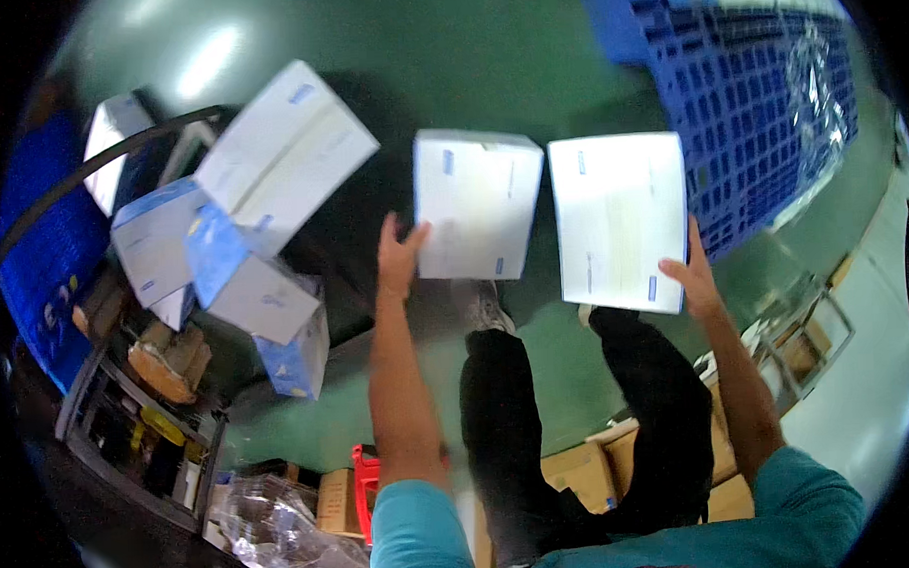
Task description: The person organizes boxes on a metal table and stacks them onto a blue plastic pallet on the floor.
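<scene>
Currently the hands are apart: the left hand (400,258) clasps one white box (477,208) by its left edge, the right hand (697,276) another box (618,223) by its right edge; bare green floor (457,59) lies beyond, a blue plastic lattice (715,145) close right.

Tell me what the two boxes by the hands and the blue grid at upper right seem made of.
Left box and right box: probably cardboard with a smooth white finish, judging by flat panels and straight edges. Blue grid: likely moulded plastic, from its even colour and repeated openings; gloss hard to tell.
</scene>
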{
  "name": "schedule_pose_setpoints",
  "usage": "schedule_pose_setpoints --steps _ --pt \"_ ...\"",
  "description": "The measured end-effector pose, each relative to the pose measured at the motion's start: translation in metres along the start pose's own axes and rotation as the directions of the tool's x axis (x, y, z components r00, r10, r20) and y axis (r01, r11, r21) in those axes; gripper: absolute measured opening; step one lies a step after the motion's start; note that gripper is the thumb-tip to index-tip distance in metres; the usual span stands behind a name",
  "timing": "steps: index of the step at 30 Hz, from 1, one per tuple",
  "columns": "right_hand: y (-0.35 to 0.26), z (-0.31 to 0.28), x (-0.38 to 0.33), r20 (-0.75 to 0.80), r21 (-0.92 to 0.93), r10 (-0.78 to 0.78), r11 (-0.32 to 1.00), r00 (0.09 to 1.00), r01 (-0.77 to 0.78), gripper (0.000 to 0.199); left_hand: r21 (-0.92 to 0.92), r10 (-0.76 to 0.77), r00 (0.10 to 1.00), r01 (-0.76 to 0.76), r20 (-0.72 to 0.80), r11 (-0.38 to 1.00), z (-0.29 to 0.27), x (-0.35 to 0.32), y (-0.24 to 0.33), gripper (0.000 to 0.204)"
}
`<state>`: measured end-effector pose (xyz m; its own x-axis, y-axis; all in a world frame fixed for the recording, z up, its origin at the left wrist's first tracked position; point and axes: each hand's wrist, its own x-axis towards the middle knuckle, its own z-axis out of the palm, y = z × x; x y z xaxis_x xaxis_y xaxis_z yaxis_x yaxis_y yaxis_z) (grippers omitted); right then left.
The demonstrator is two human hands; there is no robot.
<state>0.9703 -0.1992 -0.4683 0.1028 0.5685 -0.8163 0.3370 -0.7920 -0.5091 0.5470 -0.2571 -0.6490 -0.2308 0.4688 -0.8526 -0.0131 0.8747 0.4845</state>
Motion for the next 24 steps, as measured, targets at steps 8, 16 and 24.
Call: schedule_pose_setpoints --steps 8,16,24 --pt "0.087 0.011 0.037 0.211 0.412 0.159 0.88 0.965 -0.235 0.09 -0.361 -0.095 0.974 0.166 0.206 0.918 0.031 -0.008 -0.037 0.079" --pt "0.051 -0.024 -0.098 0.164 0.545 0.238 0.787 0.957 -0.289 0.098 0.604 -0.136 0.98 0.196 -0.145 0.773 0.101 -0.154 0.079 0.118" --pt "0.047 -0.159 -0.311 -0.164 0.367 0.083 0.93 0.983 -0.017 0.106 0.838 -0.098 0.943 0.327 -0.317 0.437 0.067 -0.348 0.155 0.117"
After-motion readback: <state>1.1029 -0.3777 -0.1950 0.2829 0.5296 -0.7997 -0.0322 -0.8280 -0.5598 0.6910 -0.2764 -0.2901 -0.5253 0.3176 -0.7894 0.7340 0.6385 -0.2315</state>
